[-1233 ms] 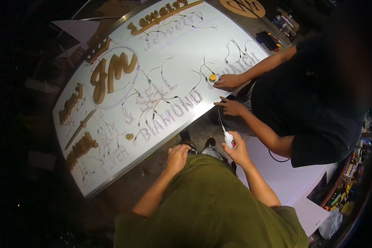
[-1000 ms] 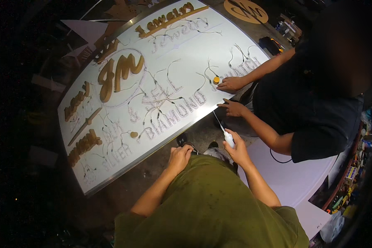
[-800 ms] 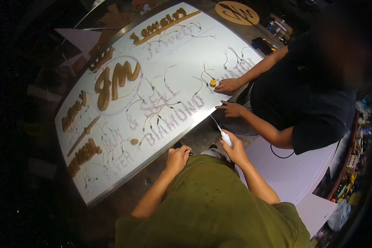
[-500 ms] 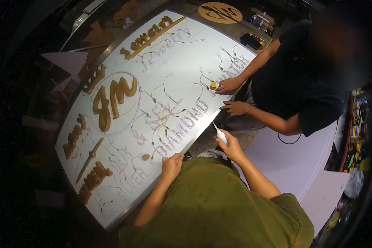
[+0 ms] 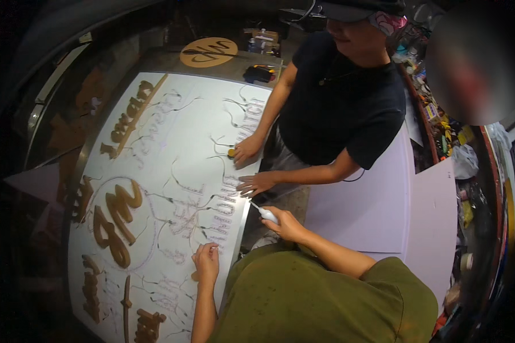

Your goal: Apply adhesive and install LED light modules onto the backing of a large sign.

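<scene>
My right hand (image 5: 289,224) is closed around a white squeeze bottle (image 5: 269,216) with a thin nozzle, whose tip points at the near right edge of a white board (image 5: 166,134). Over the board, my left hand (image 5: 206,262) has its fingertips pressed together beside a row of outlined letters (image 5: 220,222). Whatever it pinches, if anything, is too small to make out. Thin wires (image 5: 180,180) run from the letter outlines. Beyond the bottle, a co-worker's flat hand (image 5: 258,183) rests on the same row, and their other hand (image 5: 249,150) touches a small yellow round object (image 5: 231,153).
Gold-brown raised letters (image 5: 118,223) lie on the board's left half, with a wooden strip (image 5: 141,117) farther back. A round tan sign (image 5: 209,52) sits beyond the board. The co-worker in a black shirt (image 5: 343,103) stands opposite, near a pale lilac sheet (image 5: 360,217).
The view has turned, so the board appears farther left. My left hand has moved from the board's edge onto the letters. The bottle's nozzle is now close to the co-worker's flat hand.
</scene>
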The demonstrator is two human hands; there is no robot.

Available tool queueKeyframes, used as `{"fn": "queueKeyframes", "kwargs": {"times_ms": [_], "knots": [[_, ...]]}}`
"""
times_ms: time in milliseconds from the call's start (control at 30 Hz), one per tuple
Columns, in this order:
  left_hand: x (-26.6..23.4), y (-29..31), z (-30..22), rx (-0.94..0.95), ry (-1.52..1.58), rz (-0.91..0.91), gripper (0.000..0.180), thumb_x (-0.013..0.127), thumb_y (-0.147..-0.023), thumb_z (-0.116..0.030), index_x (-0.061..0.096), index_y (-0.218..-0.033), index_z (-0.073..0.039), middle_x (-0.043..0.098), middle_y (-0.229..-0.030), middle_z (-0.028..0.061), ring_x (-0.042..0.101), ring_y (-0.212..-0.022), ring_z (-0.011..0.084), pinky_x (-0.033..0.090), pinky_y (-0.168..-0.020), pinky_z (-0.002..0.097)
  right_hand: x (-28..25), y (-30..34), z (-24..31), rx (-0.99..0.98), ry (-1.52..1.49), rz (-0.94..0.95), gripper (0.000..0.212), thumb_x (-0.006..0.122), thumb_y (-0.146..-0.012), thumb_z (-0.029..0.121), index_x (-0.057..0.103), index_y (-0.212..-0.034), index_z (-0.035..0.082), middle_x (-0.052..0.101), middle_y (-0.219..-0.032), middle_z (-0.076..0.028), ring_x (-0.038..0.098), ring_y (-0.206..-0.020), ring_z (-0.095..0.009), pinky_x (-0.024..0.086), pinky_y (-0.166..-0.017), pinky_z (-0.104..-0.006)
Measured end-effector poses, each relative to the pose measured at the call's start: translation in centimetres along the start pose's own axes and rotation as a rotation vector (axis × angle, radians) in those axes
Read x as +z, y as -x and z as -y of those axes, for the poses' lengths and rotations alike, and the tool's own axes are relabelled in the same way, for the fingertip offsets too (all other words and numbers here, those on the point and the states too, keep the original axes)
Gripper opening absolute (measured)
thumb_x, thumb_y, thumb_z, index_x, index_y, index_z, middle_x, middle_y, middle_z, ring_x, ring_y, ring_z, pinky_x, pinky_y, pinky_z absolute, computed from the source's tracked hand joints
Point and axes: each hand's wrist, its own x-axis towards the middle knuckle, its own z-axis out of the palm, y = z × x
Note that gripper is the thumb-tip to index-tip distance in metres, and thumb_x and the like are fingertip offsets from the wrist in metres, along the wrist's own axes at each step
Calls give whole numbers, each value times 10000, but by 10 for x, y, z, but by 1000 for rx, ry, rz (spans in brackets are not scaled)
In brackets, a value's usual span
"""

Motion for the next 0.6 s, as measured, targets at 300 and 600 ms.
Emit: {"fn": "queueKeyframes", "kwargs": {"times_ms": [300, 600], "knots": [[30, -5, -4, -25, -11, 71, 136, 666, -935, -131, 722, -1058, -121, 680, -943, 87, 655, -958, 298, 414, -859, 455, -25, -21, -2, 86, 136, -5, 428, 710, -965, 196, 616, -1340, 14, 734, -1048, -238, 724, -922, -308, 546, -841, -412], [49, -18, -33, -122, -82, 40, 196, 722, -903, -150, 724, -1099, -131, 665, -940, 51, 647, -963, 268, 384, -901, 435, -23, -71, -39, 14, 78, 167, 413, 701, -968, 185, 611, -1327, 2, 701, -1197, -254, 686, -1124, -353, 504, -967, -409]]}}
